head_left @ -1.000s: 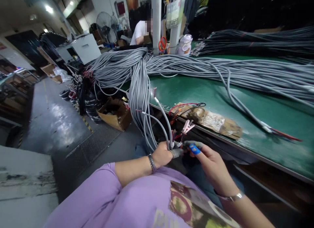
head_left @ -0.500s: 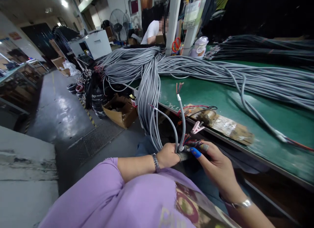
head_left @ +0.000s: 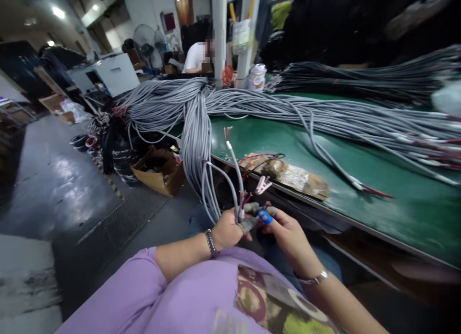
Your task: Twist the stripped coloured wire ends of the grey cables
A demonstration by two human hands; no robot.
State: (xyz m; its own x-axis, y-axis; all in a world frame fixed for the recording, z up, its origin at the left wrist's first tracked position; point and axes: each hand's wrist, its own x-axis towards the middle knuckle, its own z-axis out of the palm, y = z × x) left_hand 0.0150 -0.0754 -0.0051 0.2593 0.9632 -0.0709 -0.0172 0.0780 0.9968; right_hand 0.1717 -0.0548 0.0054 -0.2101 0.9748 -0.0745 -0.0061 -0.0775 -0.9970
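Observation:
Grey cables (head_left: 234, 163) with stripped ends rise from my left hand (head_left: 230, 227), which is closed around them below the bench edge. Grey coverings wrap some of its fingers. Thin coloured wires (head_left: 245, 198) stick out of one cable's white-banded end just above that hand. My right hand (head_left: 284, 226), with blue tape on its thumb, pinches at the wire ends close to the left fingertips. The exact wire in the pinch is too small to make out. A pink clip (head_left: 263, 184) sits at the bench edge just above both hands.
A thick bundle of grey cables (head_left: 196, 127) hangs over the bench edge and runs along the green bench (head_left: 288, 142). A taped cardboard strip (head_left: 295, 178) lies at the edge. An open cardboard box (head_left: 158, 173) stands on the floor. Another person (head_left: 196, 55) works behind.
The view has swung right, so things appear further left. My right hand has come nearer to my left, and the wires by the fingers now stand more upright.

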